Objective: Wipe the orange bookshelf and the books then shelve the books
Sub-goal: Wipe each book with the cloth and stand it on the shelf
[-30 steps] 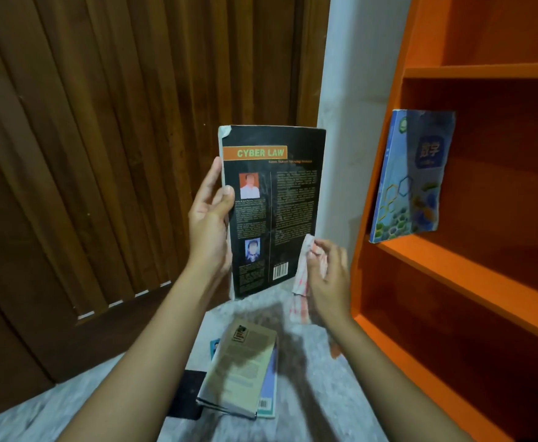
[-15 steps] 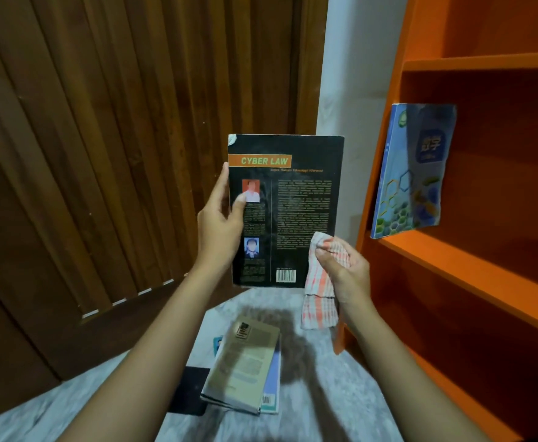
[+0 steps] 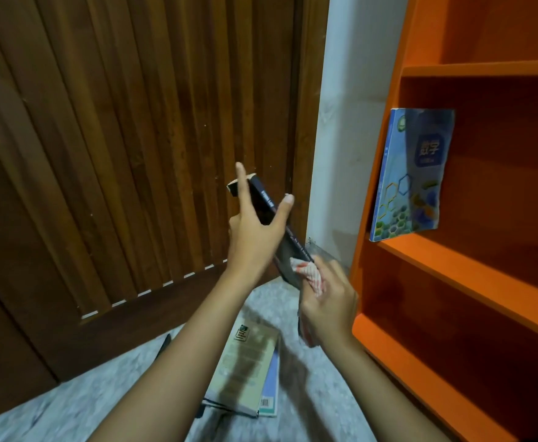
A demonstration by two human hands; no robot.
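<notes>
L hand (image 3: 255, 231) holds black book (image 3: 264, 200) up mid-frame, in front of the wooden door (image 3: 118, 138). Book is edge-on to cam and tilted, top end far-left, lower end near-right. Thumb is on the book's right side, other fingers on its left, index sticking straight up past the top corner. Pale page edge shows at the top end.

R hand (image 3: 328, 301) is curled round a red/white striped cloth (image 3: 309, 274), bunched up and pressed against the lower end of the black book. Cloth is touching the book; rest of it is hidden in the fist. R hand is just left of the orange bookshelf (image 3: 452, 269) but not touching it.

Bookshelf fills the right side, several boards visible. One blue book (image 3: 411, 173) stands upright on the mid board at the shelf's left end, against the side panel, cover w/ hexagon pattern facing cam.

On the grey floor (image 3: 309, 393), near, betw the two forearms: small stack of books (image 3: 245, 371) lying flat, beige cover on top, a light-blue one under it w/ barcode corner showing. Stack is well apart from both hands.

White wall strip (image 3: 341, 122) sits betw door and shelf. Motion blur on R hand, so exact finger layout is unclear.
</notes>
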